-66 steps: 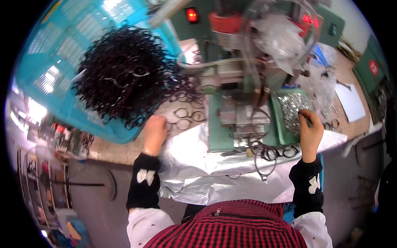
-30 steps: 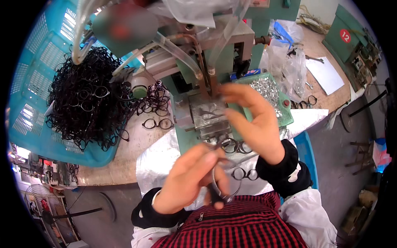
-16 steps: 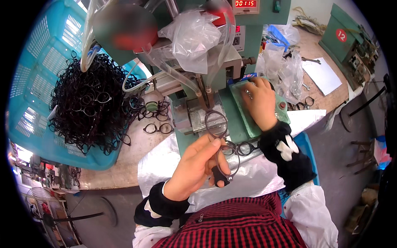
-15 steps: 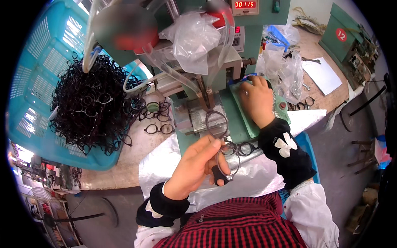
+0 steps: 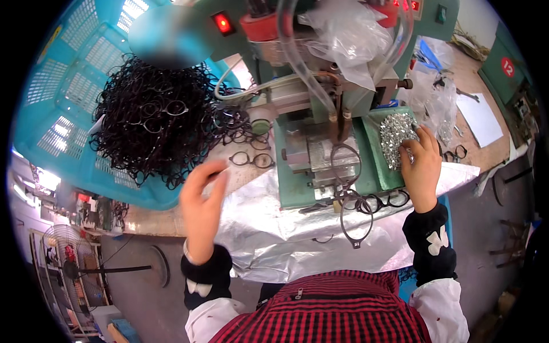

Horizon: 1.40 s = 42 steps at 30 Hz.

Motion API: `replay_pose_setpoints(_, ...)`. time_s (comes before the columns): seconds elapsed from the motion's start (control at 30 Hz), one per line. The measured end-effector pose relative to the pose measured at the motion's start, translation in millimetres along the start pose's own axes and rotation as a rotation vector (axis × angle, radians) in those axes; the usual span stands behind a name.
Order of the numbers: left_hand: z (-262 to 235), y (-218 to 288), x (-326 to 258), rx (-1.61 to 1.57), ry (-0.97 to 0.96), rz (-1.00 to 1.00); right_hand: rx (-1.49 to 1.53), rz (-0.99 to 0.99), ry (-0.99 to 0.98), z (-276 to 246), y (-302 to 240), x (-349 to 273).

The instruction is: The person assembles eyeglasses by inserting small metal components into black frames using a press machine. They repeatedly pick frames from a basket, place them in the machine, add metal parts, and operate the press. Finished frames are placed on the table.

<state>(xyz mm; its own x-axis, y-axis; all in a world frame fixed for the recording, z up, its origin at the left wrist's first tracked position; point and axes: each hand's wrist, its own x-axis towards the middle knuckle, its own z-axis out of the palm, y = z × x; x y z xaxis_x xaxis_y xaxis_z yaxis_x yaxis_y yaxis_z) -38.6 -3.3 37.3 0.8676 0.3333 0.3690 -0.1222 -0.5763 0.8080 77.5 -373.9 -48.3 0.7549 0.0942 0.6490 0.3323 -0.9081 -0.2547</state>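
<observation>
Your left hand [image 5: 201, 200] hangs open and empty, fingers loosely spread, above the foil-covered tabletop [image 5: 257, 217], with a single black spectacle frame [image 5: 251, 160] lying just beyond it at 1 o'clock and the tangled heap of black frames [image 5: 157, 123] in the turquoise basket [image 5: 63, 97] at 11 o'clock. Your right hand [image 5: 420, 166] rests fingertips-down on the pile of small silver parts [image 5: 397, 134] in the green tray [image 5: 377, 166]; whether it has pinched one you cannot tell. A frame [image 5: 346, 166] sits on the green press machine [image 5: 320, 114], at 9 o'clock of the right hand, and another frame [image 5: 355, 220] hangs off the tabletop edge at 6 o'clock of the machine. Likely risks: the hanging frame slips to the floor if your sleeve brushes it; pulling from the heap drags out several interlocked frames; tiny parts scatter if you pinch too many.
</observation>
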Motion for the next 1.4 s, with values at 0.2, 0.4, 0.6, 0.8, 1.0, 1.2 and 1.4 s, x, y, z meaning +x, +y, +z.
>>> replay_pose_setpoints(0.2, 56.6, -99.6, 45.1, 0.781, -0.227, 0.391, 0.394, 0.207, 0.062, 15.3, -1.1, 3.8)
replay_pose_setpoints(0.4, 50.1, -125.5, 50.1, 0.500, -0.418, 0.404, 1.187, 0.701, 0.110, 7.9, 26.4, -19.0)
replay_pose_setpoints(0.6, 33.9, -116.1, 27.6, 0.632, -0.157, 0.108, 1.532, 0.685, 0.015, 26.9, -8.7, 8.9)
replay_pose_setpoints(0.8, 32.0, -105.8, 22.0, 0.717, 0.122, 0.268, 1.068, 0.166, -0.056, -9.9, -88.5, 37.8)
replay_pose_setpoints(1.0, 33.9, -125.1, 20.0, 0.491, -0.408, 0.017, 1.263, 0.359, -0.070, -5.7, -107.3, 35.3)
replay_pose_setpoints(1.2, 18.0, -183.1, 43.1, 0.649, -0.436, 0.147, 1.539, 0.373, -0.142, -10.3, -132.4, 40.6)
replay_pose_setpoints(1.4, 33.2, -55.0, 19.8, -0.228, 0.167, 0.079, 1.337, 0.286, -0.099, -29.0, -139.9, 30.3)
